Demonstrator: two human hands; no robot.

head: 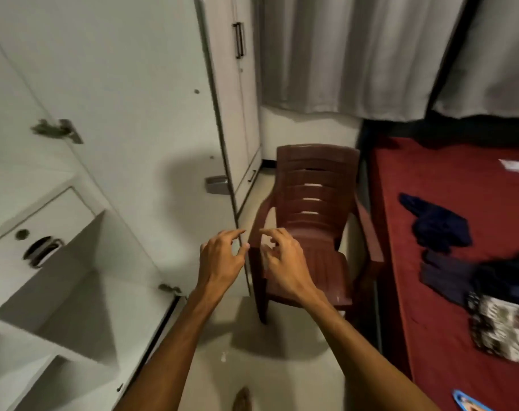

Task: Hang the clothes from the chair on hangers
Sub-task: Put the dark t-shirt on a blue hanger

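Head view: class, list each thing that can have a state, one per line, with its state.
chair: upright, seat bare.
wardrobe door: swung open.
far cupboard doors: shut.
dark clothes: crumpled on the bed, not hung.
left hand: relaxed, holding nothing.
right hand: relaxed, holding nothing.

Ribbed brown plastic, dull sheen, on the chair (314, 179); smooth matt white panel on the door (134, 84); dull metal at hinge (56, 130) and handle (238, 40); soft pleated cloth in the curtain (341, 54); matt red cloth across the bed (445, 179); dark cloth in the clothes (439, 226).
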